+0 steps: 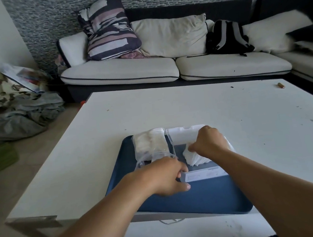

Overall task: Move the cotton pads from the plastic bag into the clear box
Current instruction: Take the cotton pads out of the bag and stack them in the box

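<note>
No legible text, brand or number is present. A white label [207,173] on the near wall of the clear box [182,135] carries faint print, too blurred to read.

single view, head-worn, wide-angle. looks forward and down from above the near edge of the white worktop [189,107]. both forearms enter from the bottom corners, close to the lens. blue tray [207,195] sits low centre, near. beyond the worktop's far edge, a sofa [120,72] against a patterned wall fills the upper frame. edges bend slightly.
</note>
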